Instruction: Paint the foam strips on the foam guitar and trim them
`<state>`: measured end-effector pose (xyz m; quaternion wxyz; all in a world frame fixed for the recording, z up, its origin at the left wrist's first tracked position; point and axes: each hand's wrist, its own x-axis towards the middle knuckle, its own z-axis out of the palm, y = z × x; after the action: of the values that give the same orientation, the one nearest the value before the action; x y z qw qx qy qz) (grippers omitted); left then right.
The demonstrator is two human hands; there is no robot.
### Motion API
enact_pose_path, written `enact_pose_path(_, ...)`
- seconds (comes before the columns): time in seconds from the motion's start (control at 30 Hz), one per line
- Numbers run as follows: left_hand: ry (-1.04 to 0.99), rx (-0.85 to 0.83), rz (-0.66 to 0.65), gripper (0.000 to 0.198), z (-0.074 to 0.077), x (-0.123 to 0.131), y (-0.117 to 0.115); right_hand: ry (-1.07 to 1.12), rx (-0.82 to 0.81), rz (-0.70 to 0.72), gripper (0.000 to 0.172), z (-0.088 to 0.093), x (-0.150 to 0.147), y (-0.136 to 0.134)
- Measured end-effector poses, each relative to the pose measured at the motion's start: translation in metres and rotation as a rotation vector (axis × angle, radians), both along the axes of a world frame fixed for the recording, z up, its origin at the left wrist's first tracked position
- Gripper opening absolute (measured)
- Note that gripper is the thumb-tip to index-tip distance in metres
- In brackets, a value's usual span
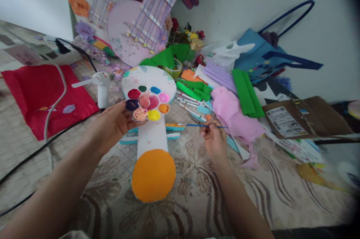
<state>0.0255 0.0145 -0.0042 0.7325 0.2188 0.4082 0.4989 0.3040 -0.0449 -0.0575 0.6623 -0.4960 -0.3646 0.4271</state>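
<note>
The left hand (111, 124) grips a paint palette (158, 106), its fingers partly hidden; the right hand (216, 139) pinches a blue paintbrush (194, 125). The palette, over the white strip (153, 134), obscures where that meets the round board (144, 75). Farther, a blue bag (247, 53) holds something indistinct.

Behind the far edge of the counter (197, 203) and round beyond the right edge, plain pale grey wall (233, 3); past the far left corner, bright white panel (30, 3), too washed out to tell for door, board or window; across the counter, beige cloth (270, 186), brown waves and flower shapes toward the near edge, grid pattern toward the left; over everything, soft, cool light, with faint shadows.
</note>
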Motion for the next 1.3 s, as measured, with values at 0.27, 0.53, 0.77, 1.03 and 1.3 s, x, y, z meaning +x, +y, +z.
enact_pose_path(0.27,0.008,0.001,0.003,0.037,-0.001,0.001,0.0,0.003,-0.021,0.038,0.012,0.0,-0.01,0.001)
enact_pose_path(0.53,0.001,-0.02,0.008,0.036,0.001,0.001,0.0,0.02,-0.027,0.07,0.011,0.0,-0.016,0.002)
enact_pose_path(0.77,0.0,-0.019,0.014,0.037,0.001,0.0,-0.001,-0.016,-0.059,0.074,0.013,-0.002,-0.016,0.003)
enact_pose_path(1.03,-0.008,-0.013,0.016,0.038,0.0,0.0,-0.001,-0.027,-0.078,0.061,0.012,-0.002,-0.013,0.002)
enact_pose_path(1.3,-0.007,-0.015,0.009,0.039,0.001,0.0,0.0,-0.01,-0.077,0.021,0.012,0.0,-0.005,0.0)
